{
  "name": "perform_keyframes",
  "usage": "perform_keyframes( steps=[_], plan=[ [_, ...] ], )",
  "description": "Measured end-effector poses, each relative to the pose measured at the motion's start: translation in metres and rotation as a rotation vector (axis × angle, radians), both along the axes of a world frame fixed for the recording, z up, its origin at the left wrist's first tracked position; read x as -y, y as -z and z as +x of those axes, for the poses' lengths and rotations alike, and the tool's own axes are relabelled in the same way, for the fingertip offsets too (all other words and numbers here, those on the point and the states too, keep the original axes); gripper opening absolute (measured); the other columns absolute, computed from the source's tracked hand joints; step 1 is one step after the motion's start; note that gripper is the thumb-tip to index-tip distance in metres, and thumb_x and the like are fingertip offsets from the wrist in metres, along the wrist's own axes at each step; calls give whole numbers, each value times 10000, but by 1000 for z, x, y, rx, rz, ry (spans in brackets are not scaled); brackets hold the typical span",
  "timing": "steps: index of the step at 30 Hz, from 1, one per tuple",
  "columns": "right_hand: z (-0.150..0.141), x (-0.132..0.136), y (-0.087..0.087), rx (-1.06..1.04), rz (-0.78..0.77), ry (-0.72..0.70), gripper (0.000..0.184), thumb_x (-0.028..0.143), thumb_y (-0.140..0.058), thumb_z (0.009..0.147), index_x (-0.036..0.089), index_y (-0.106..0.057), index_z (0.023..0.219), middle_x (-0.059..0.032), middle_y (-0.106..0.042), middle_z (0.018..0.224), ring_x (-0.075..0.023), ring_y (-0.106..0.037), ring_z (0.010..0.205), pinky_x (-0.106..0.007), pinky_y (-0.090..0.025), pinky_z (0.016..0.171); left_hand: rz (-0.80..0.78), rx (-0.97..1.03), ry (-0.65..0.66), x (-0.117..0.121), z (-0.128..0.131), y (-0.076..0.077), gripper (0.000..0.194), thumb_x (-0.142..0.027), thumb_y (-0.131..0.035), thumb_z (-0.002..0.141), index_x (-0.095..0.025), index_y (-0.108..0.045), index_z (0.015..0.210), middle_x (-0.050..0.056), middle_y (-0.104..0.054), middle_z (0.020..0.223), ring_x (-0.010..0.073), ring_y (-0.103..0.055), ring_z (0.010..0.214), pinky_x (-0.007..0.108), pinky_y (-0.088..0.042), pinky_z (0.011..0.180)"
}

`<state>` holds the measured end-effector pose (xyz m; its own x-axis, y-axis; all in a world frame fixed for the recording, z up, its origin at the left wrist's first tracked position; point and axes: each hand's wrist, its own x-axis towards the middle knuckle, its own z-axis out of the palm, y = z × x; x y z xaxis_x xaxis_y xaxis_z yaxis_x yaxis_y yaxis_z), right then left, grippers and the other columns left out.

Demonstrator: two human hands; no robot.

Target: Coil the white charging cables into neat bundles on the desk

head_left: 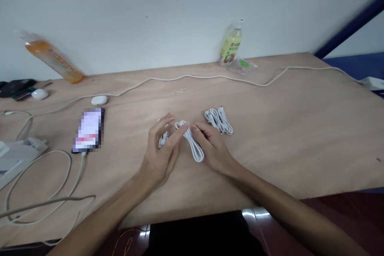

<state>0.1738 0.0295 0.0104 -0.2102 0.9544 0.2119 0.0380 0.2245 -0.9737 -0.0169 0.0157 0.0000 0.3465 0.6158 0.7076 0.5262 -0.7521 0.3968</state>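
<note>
A white cable (193, 146) folded into a long looped bundle hangs between my hands, just above the table. My left hand (160, 152) has its thumb on the upper end of the bundle, index finger lifted away; its other fingers curl underneath, partly hidden. Thumb and index finger pressed together, my right hand (213, 146) grips at the bundle's right side, the exact contact hidden. Behind the left fingers lies another white cable bundle (163, 140), mostly covered. Two more coiled white cables (219, 121) rest side by side beyond my right hand.
A phone (88, 130) with a cord plugged in lies left, near a white earbud case (99, 100). An orange bottle (54, 62) and a yellow-labelled bottle (231, 46) lean by the wall. A long white cord (222, 77) crosses the wooden table (285, 140); looped cords cover the left front.
</note>
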Motion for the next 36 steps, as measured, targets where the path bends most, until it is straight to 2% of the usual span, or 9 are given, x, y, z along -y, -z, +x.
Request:
perform_keyframes(
  steps=[2, 5, 10, 14, 17, 21, 27, 33, 36],
  plan=[
    [0, -3, 2, -64, -97, -88, 414, 472, -537, 1072, 254, -444, 732, 48, -423, 700, -150, -393, 647, -304, -362, 638, 132, -94, 7, -4, -2, 0, 554, 0, -644, 1022, -249, -626, 1517, 128, -644, 1485, 293, -600, 1490, 516, -582, 1201],
    [1, -7, 8, -138, -209, -236, 398, 543, -580, 1054, 238, -585, 797, 24, -544, 763, -169, -497, 737, -314, -425, 725, 168, -115, 70, -8, -3, -1, 440, -40, -748, 988, -157, -680, 1407, 126, -780, 1308, 262, -750, 1290, 459, -634, 1139],
    [3, -10, 19, -176, -290, -290, 365, 525, -642, 1011, 233, -601, 794, 23, -553, 784, -163, -492, 737, -305, -419, 720, 138, -50, 18, -3, -3, -3, 304, -86, -795, 976, -174, -734, 1260, 82, -862, 1163, 210, -843, 1044, 342, -690, 996],
    [1, -10, 20, -144, -286, -238, 352, 501, -610, 998, 243, -555, 765, 46, -430, 701, -153, -378, 647, -294, -317, 617, -118, 96, -60, 6, 4, -4, 127, -156, -760, 1015, -205, -751, 1132, 22, -874, 974, 166, -851, 807, 189, -659, 637],
    [-2, -8, 16, -106, -208, -213, 345, 491, -542, 1035, 240, -569, 799, 30, -473, 731, -167, -422, 690, -314, -353, 673, -445, 288, -71, 9, 10, -6, 182, -226, -771, 997, -223, -715, 1170, 25, -872, 1012, 195, -866, 841, 160, -585, 499],
    [-4, -5, 13, 22, -97, -157, 333, 439, -492, 1073, 240, -530, 809, 5, -545, 805, -188, -508, 790, -338, -400, 764, -722, 478, -39, 9, 13, -10, 416, -302, -787, 973, -222, -618, 1344, 7, -833, 911, 193, -849, 808, 175, -566, 524],
    [-4, 0, 13, 174, 49, -71, 359, 384, -462, 1073, 254, -412, 742, 42, -448, 697, -155, -421, 658, -324, -314, 653, -805, 617, 70, 6, 12, -15, 490, -261, -766, 991, -235, -574, 1441, -79, -714, 693, 109, -710, 623, 197, -583, 643],
    [-5, 1, 10, 118, 49, -77, 366, 412, -467, 1084, 250, -447, 757, 44, -443, 703, -150, -407, 656, -318, -322, 643, -910, 712, 211, -2, 11, -14, 147, -260, -785, 980, -224, -696, 1091, -61, -735, 658, 103, -699, 567, 180, -583, 587],
    [-4, 0, 10, 78, 6, -97, 384, 452, -477, 1084, 244, -473, 761, 37, -461, 727, -153, -432, 688, -314, -344, 661, -877, 630, 200, -1, 9, -13, 89, -280, -738, 1025, -213, -751, 1083, -23, -795, 748, 113, -749, 643, 193, -629, 666]
  ],
)
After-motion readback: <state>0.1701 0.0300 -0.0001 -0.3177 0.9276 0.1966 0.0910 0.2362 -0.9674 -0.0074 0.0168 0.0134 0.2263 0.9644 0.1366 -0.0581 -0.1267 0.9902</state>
